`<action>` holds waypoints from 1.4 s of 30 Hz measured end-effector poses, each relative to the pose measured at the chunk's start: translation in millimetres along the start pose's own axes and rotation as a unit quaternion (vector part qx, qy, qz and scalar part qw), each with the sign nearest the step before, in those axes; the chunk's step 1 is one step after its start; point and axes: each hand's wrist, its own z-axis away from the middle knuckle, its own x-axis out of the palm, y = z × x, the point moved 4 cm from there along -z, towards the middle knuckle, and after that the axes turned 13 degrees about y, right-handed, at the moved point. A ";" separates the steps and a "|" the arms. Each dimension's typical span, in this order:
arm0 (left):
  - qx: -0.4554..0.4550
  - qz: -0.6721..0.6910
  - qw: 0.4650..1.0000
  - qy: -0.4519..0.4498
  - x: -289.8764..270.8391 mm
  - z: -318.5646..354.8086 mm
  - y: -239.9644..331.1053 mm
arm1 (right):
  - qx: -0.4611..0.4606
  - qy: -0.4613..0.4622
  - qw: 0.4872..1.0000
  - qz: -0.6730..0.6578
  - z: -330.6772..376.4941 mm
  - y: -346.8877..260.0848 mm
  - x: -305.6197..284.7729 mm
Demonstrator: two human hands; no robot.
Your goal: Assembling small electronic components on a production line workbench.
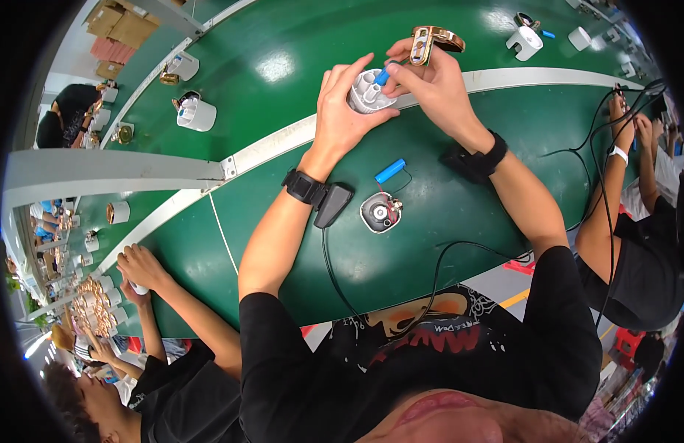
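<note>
My left hand (339, 111) is wrapped round a white plastic housing (366, 102), its open side with round tubes inside facing up. In my right hand (433, 87), the fingertips pinch a blue cylindrical battery (383, 77) at the housing's opening. A gold-coloured cap (447, 38) with a narrow gold-rimmed frame stands just above the right fingers; how it joins the battery is hidden. Nearer me on the green table (298, 273) lies a rounded grey part (380, 213) with a metal centre, wired to another blue battery (390, 171).
A white rail (275, 139) divides the table from a green belt (283, 44). White housings stand there, one at left (196, 114) and one far right (524, 44). Black cables (460, 245) run across the table. Co-workers' hands (144, 267) work at left and right.
</note>
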 end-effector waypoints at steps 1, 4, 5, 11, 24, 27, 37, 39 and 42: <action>-0.010 0.005 1.000 -0.004 0.0 0.1 -2.6 | 0.004 0.001 1.000 -0.013 0.4 -1.3 1.0; -0.015 0.010 1.000 -0.008 -0.4 1.3 -6.4 | 0.014 -0.003 1.000 -0.012 -1.4 -1.3 0.3; -0.009 0.011 1.000 -0.010 -0.3 1.8 -6.2 | 0.018 -0.005 1.000 0.002 -2.9 -0.6 -1.0; 0.012 0.003 1.000 -0.019 0.3 1.5 -3.8 | -0.150 0.005 0.983 0.104 -1.0 -8.6 0.0; -0.004 0.034 0.999 -0.025 -0.6 3.5 -3.0 | -0.340 -0.079 0.895 0.276 -9.0 -13.2 -4.7; -0.028 0.058 0.998 -0.024 -0.9 6.7 0.1 | -0.291 -0.103 0.910 0.276 -8.6 -9.1 -6.6; -0.111 0.103 0.988 -0.041 2.9 4.8 -16.0 | -0.290 -0.115 0.876 0.369 -10.8 0.6 -9.4; -0.125 0.120 0.984 -0.046 4.5 2.7 -19.6 | -0.352 -0.128 0.831 0.412 -9.6 -4.7 -7.2; -0.145 0.166 0.974 -0.050 2.7 1.3 -29.9 | -0.112 -0.196 0.916 0.332 -15.8 3.5 -8.4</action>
